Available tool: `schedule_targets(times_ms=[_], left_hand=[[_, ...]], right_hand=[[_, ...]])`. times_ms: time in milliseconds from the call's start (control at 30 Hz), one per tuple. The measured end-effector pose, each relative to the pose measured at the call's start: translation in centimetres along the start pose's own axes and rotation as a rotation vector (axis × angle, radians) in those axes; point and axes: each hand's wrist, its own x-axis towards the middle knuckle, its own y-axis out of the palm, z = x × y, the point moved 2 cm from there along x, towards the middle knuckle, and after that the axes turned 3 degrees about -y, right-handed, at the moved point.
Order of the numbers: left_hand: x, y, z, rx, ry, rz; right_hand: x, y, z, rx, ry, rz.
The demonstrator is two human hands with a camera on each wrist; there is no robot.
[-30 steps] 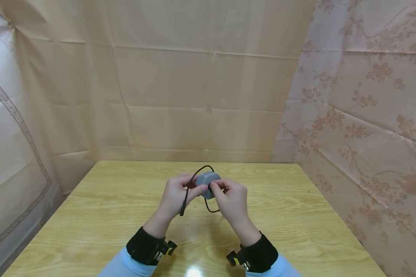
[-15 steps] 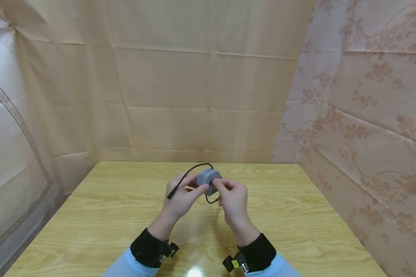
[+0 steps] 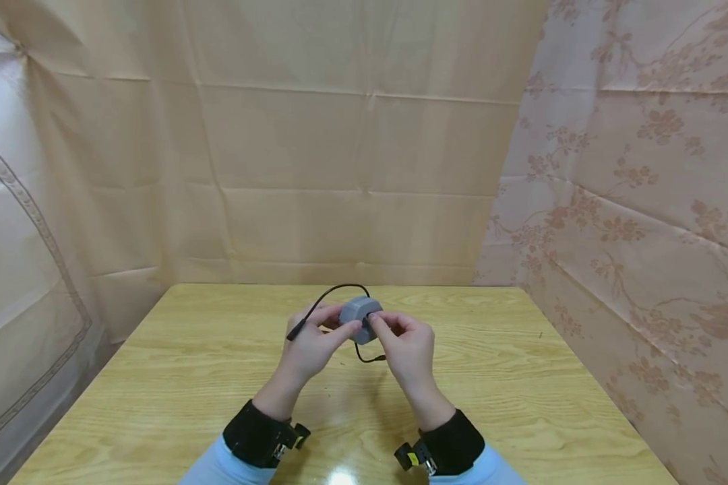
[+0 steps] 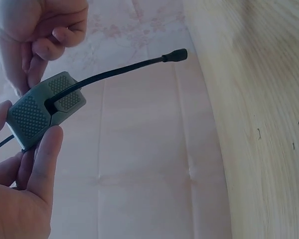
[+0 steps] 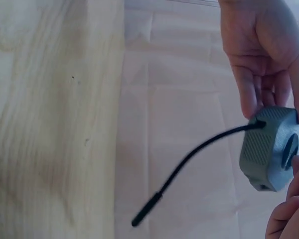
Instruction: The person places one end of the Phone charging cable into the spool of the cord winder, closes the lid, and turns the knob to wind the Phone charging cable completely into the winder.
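A grey, many-sided cable winder (image 3: 354,309) is held up over the middle of the table. My left hand (image 3: 308,345) grips its rim between thumb and fingers. Against the front face, my right hand (image 3: 410,345) pinches the dark round knob (image 5: 290,151), partly covered by the fingertips. One black cable end (image 4: 114,72) leaves a slot in the ridged side and arcs over the left hand, finishing in a thicker plug (image 4: 175,55). From the opposite side, a shorter cable end (image 3: 364,360) curves down beneath the winder toward the right hand.
The pale wooden table (image 3: 206,377) spreads below both hands, with small dark specks on it. A beige cloth (image 3: 291,148) hangs behind it, and a flowered cloth (image 3: 637,222) hangs on the right. Black wrist straps (image 3: 256,434) carry small cameras.
The upper cable end has swung up and left, from hanging beside the left hand to arching over it. Both hands keep their hold on the winder, shifting only slightly.
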Motion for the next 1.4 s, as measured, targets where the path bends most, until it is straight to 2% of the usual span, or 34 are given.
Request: schedule_targets(times_ms=[200,367,567,667,767,967,1133,1400], left_hand=[[0.3,-0.8,0.0,0.015,-0.038,0.005],[0.3,-1.3,0.0,-0.005,-0.094,0.033],[0.2,-1.6,-0.2,-0.07,-0.201,0.085],[0.3,-1.6,-0.2,-0.107,-0.215,0.091],[0.3,-1.7,-0.2,-0.137,-0.215,0.094],[0.3,-1.7,-0.1,-0.186,-0.219,0.106],[0.3,-1.6,0.0,-0.202,-0.222,0.128],[0.3,-1.3,-0.1,-0.188,-0.2,0.16]], right_hand=[[0.7,-0.8,0.5,-0.027,-0.148,-0.036],[1.4,-1.7,1.3,-0.095,-0.278,-0.001],[2.1,-2.9,2.5,-0.282,-0.541,0.098],[2.3,-3.3,2.9,-0.387,-0.661,0.131],[2.4,-3.7,3.3,-0.464,-0.744,0.173],[2.4,-4.1,4.0,-0.594,-0.837,0.265],[2.2,-3.8,3.7,-0.666,-0.882,0.322],[1.7,-2.5,2.5,-0.725,-0.835,0.347]])
